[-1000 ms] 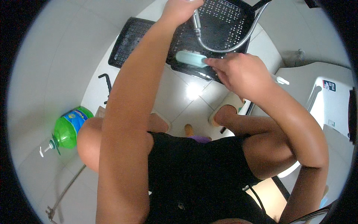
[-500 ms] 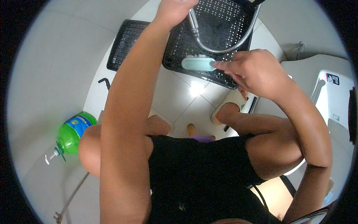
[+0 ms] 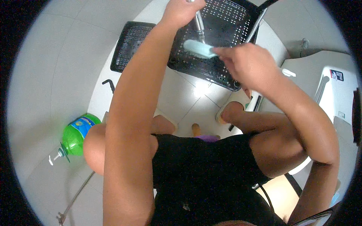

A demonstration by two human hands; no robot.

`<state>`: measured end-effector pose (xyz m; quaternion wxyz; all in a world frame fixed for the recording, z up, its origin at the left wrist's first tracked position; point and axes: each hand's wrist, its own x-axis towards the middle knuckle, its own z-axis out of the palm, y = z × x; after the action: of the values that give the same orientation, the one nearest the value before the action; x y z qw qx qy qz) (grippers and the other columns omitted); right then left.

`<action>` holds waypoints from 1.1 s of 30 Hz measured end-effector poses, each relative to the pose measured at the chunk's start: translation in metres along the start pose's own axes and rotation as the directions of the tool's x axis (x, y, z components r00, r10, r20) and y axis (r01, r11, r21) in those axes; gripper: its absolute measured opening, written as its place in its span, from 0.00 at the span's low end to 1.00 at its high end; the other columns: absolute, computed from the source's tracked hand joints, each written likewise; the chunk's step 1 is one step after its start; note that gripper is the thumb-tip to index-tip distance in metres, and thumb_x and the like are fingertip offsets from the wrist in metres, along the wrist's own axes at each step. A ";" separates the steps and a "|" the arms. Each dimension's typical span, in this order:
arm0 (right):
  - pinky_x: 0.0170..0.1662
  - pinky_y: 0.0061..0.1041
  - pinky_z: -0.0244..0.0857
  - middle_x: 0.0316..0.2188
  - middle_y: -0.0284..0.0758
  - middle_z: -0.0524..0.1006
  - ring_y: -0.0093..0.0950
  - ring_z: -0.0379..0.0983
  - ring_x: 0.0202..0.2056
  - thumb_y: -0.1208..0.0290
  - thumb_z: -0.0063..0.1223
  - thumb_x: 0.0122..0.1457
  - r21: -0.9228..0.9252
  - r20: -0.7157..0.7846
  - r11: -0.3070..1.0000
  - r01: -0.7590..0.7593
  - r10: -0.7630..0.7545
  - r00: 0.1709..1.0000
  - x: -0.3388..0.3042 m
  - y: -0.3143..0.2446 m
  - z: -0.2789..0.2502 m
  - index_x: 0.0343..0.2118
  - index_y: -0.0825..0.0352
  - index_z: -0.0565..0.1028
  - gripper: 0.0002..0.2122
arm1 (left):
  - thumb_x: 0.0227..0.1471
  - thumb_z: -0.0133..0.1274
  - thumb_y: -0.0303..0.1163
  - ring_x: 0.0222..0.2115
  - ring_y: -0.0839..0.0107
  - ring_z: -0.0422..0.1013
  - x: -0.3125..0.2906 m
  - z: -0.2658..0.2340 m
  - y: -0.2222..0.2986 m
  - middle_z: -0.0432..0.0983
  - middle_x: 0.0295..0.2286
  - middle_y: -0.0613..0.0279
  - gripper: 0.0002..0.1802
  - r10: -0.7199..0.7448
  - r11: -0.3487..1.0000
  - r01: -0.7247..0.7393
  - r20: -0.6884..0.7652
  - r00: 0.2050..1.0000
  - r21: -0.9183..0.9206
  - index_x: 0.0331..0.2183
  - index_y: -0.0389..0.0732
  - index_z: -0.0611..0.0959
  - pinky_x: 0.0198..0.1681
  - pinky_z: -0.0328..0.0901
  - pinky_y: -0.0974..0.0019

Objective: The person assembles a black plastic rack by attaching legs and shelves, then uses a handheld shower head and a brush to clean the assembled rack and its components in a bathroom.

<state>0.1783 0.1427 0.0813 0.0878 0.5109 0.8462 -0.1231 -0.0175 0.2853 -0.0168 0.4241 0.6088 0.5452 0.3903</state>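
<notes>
My left hand is closed around the metal handle of a hand shower; the top of the hand and the shower's head end lie beyond the upper picture edge. In my right hand is a pale blue scrub brush, pinched by its handle, slightly blurred. The brush lies over a wet black perforated plastic tray, below the shower handle in the picture. Its bristles are hidden. The flexible metal hose shows at the tray's right side and passes out of sight behind the brush and right hand.
A smaller black perforated tray lies to the left. Near my left knee stands a green pump bottle. At the right is a white appliance or fixture. White tiles cover the floor between my feet.
The brush has moved away from the tray's near edge toward its middle and tilted. My left hand and the shower handle have shifted slightly right, and the hose loop has moved.
</notes>
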 end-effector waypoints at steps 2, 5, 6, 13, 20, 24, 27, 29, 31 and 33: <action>0.34 0.44 0.78 0.29 0.42 0.83 0.42 0.82 0.30 0.63 0.49 0.64 -0.021 -0.035 1.000 -0.023 0.022 0.999 -0.007 0.010 0.000 0.49 0.49 0.82 0.14 | 0.54 0.57 0.41 0.23 0.69 0.73 0.000 0.002 0.000 0.76 0.19 0.58 0.19 0.008 1.000 -0.008 -0.010 1.000 0.026 0.23 0.33 0.80 0.29 0.67 0.60; 0.34 0.44 0.78 0.28 0.41 0.83 0.42 0.82 0.29 0.63 0.50 0.64 -0.008 0.061 0.999 -0.031 0.031 0.998 -0.017 0.006 -0.004 0.49 0.49 0.82 0.14 | 0.54 0.57 0.41 0.22 0.68 0.73 0.000 0.006 -0.008 0.76 0.19 0.58 0.20 0.028 0.999 -0.031 -0.064 0.998 -0.039 0.22 0.33 0.80 0.28 0.67 0.60; 0.34 0.44 0.78 0.28 0.41 0.83 0.42 0.82 0.29 0.64 0.50 0.64 0.009 0.114 1.000 -0.029 0.028 0.993 -0.020 0.003 -0.006 0.49 0.49 0.82 0.14 | 0.54 0.57 0.41 0.22 0.69 0.73 0.000 0.006 -0.008 0.76 0.19 0.58 0.20 0.027 0.999 -0.030 -0.073 0.997 -0.036 0.22 0.33 0.80 0.28 0.66 0.59; 0.32 0.43 0.75 0.25 0.41 0.81 0.45 0.79 0.26 0.63 0.52 0.64 0.005 -0.049 0.997 0.074 -0.074 0.996 -0.037 0.045 0.009 0.49 0.48 0.82 0.13 | 0.53 0.58 0.42 0.24 0.65 0.75 0.000 0.009 -0.007 0.77 0.20 0.55 0.20 0.014 0.999 -0.020 -0.133 0.991 -0.042 0.24 0.33 0.81 0.31 0.68 0.58; 0.36 0.43 0.76 0.27 0.41 0.82 0.45 0.81 0.31 0.61 0.53 0.64 -0.066 -0.048 0.997 -0.041 0.038 0.998 -0.033 0.046 -0.006 0.49 0.48 0.83 0.13 | 0.53 0.58 0.45 0.27 0.58 0.78 0.004 0.010 -0.007 0.80 0.23 0.49 0.22 -0.002 0.999 0.012 -0.205 0.979 0.048 0.27 0.31 0.83 0.34 0.68 0.55; 0.31 0.38 0.69 0.24 0.45 0.78 0.39 0.77 0.25 0.62 0.52 0.67 0.328 -0.137 0.938 -0.114 0.167 0.976 -0.046 0.068 -0.027 0.51 0.55 0.82 0.14 | 0.52 0.58 0.43 0.26 0.64 0.76 0.010 -0.012 -0.017 0.78 0.22 0.54 0.20 -0.058 0.998 0.065 -0.268 0.962 0.017 0.25 0.32 0.83 0.33 0.67 0.56; 0.32 0.37 0.69 0.23 0.45 0.78 0.36 0.75 0.23 0.64 0.52 0.67 0.254 -0.214 0.933 -0.256 0.313 0.925 -0.062 0.071 -0.041 0.54 0.54 0.80 0.15 | 0.52 0.57 0.44 0.27 0.65 0.75 0.013 -0.037 -0.026 0.78 0.22 0.54 0.21 -0.118 0.993 0.121 -0.306 0.945 -0.009 0.25 0.32 0.83 0.33 0.67 0.57; 0.33 0.38 0.71 0.24 0.44 0.79 0.38 0.76 0.24 0.64 0.52 0.67 0.290 -0.185 0.938 -0.190 0.250 0.950 -0.071 0.071 -0.032 0.55 0.54 0.80 0.15 | 0.53 0.58 0.46 0.31 0.60 0.78 0.012 -0.043 -0.025 0.81 0.25 0.50 0.23 -0.173 0.979 0.202 -0.360 0.917 0.043 0.29 0.31 0.85 0.37 0.68 0.55; 0.36 0.40 0.74 0.26 0.44 0.81 0.43 0.78 0.26 0.65 0.52 0.66 0.261 -0.184 0.960 -0.102 0.153 0.971 -0.077 0.069 -0.015 0.56 0.53 0.79 0.16 | 0.51 0.59 0.47 0.30 0.61 0.78 0.007 -0.046 -0.022 0.82 0.27 0.50 0.25 -0.129 0.989 0.148 -0.355 0.926 0.027 0.31 0.30 0.86 0.38 0.68 0.58; 0.35 0.42 0.74 0.26 0.44 0.81 0.43 0.79 0.26 0.66 0.52 0.65 0.210 -0.104 0.971 -0.117 0.141 0.985 -0.077 0.054 -0.009 0.55 0.53 0.79 0.16 | 0.50 0.60 0.48 0.30 0.58 0.78 0.004 -0.049 -0.023 0.82 0.28 0.48 0.26 -0.100 0.987 0.138 -0.365 0.926 0.078 0.32 0.29 0.86 0.40 0.69 0.58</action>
<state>0.2613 0.1045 0.1041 -0.0071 0.5776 0.7978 -0.1726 -0.0709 0.2946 -0.0221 0.3085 0.5136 0.6686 0.4404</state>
